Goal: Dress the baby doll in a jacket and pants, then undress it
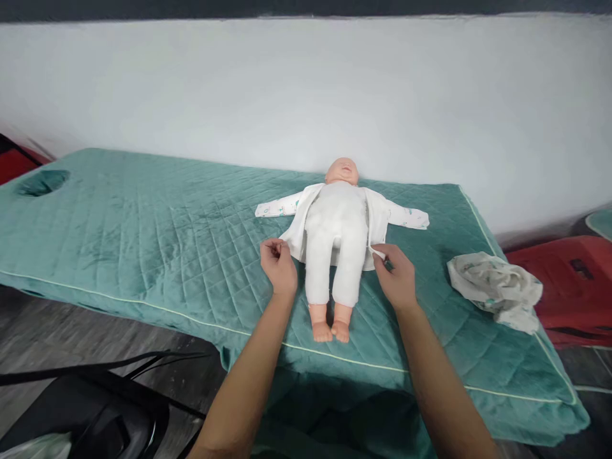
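Note:
A baby doll (336, 223) with a white cloth body lies on its back, head away from me and bare feet toward me. Its arms are in the sleeves of a white printed baby shirt (377, 213), which is spread apart at the front. My left hand (278, 264) pinches the shirt's lower corner on the left side of the doll. On the other side, the fingers of my right hand (396, 274) are closed on the opposite front edge, near the doll's hip.
The green quilted bed (167, 255) has a face hole (43, 183) at its left end. A crumpled white printed cloth (495, 287) lies at the right edge, beside a red chair (568, 280). Behind the bed rises a white wall (215, 89). A black chair (90, 414) stands at lower left.

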Motion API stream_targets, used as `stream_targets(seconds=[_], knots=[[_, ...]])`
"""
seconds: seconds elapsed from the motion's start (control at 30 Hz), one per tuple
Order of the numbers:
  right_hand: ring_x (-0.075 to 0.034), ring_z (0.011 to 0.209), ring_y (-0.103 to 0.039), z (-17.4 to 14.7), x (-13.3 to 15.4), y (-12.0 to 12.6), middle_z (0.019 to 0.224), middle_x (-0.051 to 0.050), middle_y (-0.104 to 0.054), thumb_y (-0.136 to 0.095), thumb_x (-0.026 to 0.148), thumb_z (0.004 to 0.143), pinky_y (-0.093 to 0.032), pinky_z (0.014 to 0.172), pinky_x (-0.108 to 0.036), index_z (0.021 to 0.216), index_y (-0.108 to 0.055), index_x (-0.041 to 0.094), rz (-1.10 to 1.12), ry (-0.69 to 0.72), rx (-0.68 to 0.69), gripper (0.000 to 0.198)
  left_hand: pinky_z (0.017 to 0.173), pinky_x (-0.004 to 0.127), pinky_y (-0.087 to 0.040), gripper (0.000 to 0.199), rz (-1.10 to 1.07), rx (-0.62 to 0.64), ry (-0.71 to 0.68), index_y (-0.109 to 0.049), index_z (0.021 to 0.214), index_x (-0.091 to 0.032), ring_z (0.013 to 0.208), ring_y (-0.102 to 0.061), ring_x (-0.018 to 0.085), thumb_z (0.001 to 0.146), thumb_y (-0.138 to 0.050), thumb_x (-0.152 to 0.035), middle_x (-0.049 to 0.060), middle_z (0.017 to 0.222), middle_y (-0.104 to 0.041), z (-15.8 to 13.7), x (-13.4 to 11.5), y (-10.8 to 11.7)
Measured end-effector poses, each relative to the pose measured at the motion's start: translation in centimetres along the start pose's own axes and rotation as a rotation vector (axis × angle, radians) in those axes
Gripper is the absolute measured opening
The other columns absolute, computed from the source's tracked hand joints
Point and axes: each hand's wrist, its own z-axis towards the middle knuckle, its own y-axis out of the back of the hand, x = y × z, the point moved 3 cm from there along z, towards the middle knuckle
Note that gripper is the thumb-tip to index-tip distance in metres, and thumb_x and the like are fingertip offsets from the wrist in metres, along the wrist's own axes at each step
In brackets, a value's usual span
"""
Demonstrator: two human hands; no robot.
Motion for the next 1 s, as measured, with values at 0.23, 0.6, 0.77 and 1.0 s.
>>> stream_targets(seconds=[0.23, 0.6, 0.77, 1.0], knots=[[-0.018, 0.087, -0.065, 0.1, 0.5, -0.2, 0.097, -0.005, -0.072, -0.058, 0.032, 0.095, -0.052, 0.08, -0.033, 0.101, -0.071, 0.021, 0.092, -0.066, 0.074, 0.018, 0.066, 0.022, -0.039, 0.006, 0.035, -0.001, -0.02, -0.059, 0.077, -0.017, 0.065, -0.045, 0.009, 0.078, -0.058, -0.011, -0.005, 0.068, -0.049, 0.0, -0.2, 0.0], [-0.03, 0.115, -0.063, -2.2, -1.1, 8.5, 0.119, -0.015, -0.07, -0.057, 0.028, 0.091, -0.047, 0.103, -0.049, 0.113, -0.066, 0.022, -0.459, 0.079, -0.154, 0.025, 0.068, 0.022, -0.038, 0.006, 0.019, 0.057, -0.046, -0.059, 0.078, -0.017, 0.068, -0.045, 0.009, 0.081, -0.057, -0.012, -0.006, 0.07, -0.049, -0.4, -0.2, 0.6], [-0.037, 0.132, -0.053, -4.7, -3.7, 16.8, 0.143, -0.017, -0.058, -0.053, 0.021, 0.086, -0.042, 0.104, -0.052, 0.133, -0.059, 0.023, -0.995, -0.137, -0.032, 0.048, 0.065, 0.023, -0.036, 0.008, 0.023, 0.142, -0.029, -0.059, 0.076, -0.019, 0.067, -0.044, 0.01, 0.083, -0.059, -0.017, -0.005, 0.07, -0.048, -1.7, -1.0, 3.1], [-0.036, 0.109, -0.065, -3.7, -4.3, 22.0, 0.129, -0.018, -0.065, -0.051, 0.042, 0.092, -0.043, 0.071, -0.044, 0.125, -0.063, 0.03, -1.008, -0.409, 0.39, 0.037, 0.068, 0.026, -0.044, 0.014, 0.267, 0.573, 0.053, -0.068, 0.094, -0.021, 0.073, -0.056, 0.014, 0.09, -0.058, -0.03, -0.001, 0.079, -0.061, -2.9, -2.7, 6.0]])
